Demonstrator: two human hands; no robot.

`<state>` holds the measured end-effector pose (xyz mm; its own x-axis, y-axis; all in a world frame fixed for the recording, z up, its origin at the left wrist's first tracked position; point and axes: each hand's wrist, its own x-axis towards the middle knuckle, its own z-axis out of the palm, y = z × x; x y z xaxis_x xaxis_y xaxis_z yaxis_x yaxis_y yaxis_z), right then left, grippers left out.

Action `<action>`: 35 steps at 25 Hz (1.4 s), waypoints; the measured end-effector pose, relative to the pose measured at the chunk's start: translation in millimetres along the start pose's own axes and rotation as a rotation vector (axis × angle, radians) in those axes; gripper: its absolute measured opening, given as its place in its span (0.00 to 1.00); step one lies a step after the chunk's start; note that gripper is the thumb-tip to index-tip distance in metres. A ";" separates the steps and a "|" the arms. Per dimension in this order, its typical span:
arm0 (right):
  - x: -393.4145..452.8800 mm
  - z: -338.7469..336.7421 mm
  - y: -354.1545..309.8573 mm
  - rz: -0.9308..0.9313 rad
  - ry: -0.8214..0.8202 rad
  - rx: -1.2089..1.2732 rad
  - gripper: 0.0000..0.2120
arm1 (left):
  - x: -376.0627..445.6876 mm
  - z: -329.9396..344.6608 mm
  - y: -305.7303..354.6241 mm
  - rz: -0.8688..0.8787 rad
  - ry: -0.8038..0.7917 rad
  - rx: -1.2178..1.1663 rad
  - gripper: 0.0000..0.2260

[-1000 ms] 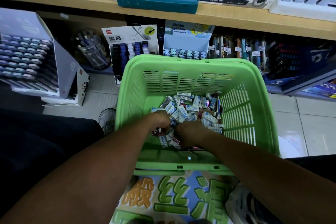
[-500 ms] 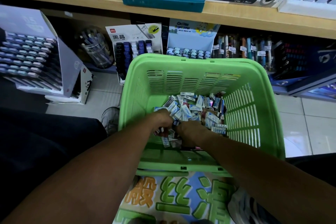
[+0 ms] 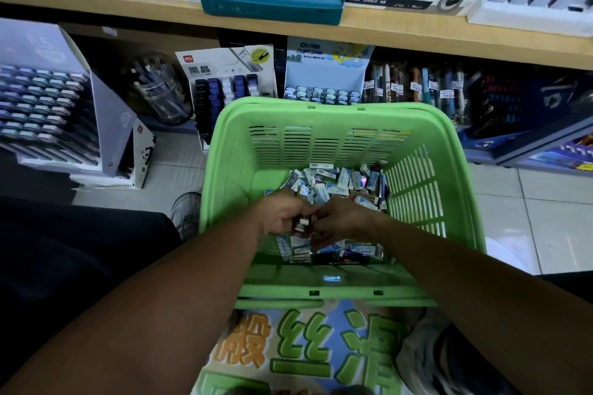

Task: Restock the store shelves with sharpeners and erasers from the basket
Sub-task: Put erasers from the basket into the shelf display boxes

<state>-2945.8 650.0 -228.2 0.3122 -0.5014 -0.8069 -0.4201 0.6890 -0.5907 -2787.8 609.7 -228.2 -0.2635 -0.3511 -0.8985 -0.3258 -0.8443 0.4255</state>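
From the head camera, both hands reach down into the green basket [image 3: 333, 112], meeting over its near half. The left hand [image 3: 282, 213] has its fingers curled round a small dark red and white packet [image 3: 303, 224], and the right hand [image 3: 341, 221] pinches the same packet from the other side, so the two nearly touch. The heap of erasers [image 3: 333, 181] lies just beyond the knuckles and also beneath and behind the hands, against the near wall. The shelves [image 3: 321, 30] stand well beyond the hands.
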 end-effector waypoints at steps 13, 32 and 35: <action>-5.1 15.7 4.7 0.025 -0.219 -1.263 0.15 | 2.5 5.1 -12.4 0.004 -0.061 0.506 0.14; -33.0 17.5 -22.7 0.195 -0.281 -1.483 0.21 | 7.4 3.5 -15.7 0.026 -0.069 0.443 0.12; -30.8 14.6 -16.1 0.202 -0.246 -1.517 0.20 | 8.2 4.2 -14.5 0.038 -0.055 0.450 0.11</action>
<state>-2936.3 662.0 -193.8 0.2093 -0.2686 -0.9402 -0.8632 -0.5025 -0.0486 -2789.1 620.7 -241.3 -0.3264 -0.3460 -0.8797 -0.6738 -0.5675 0.4732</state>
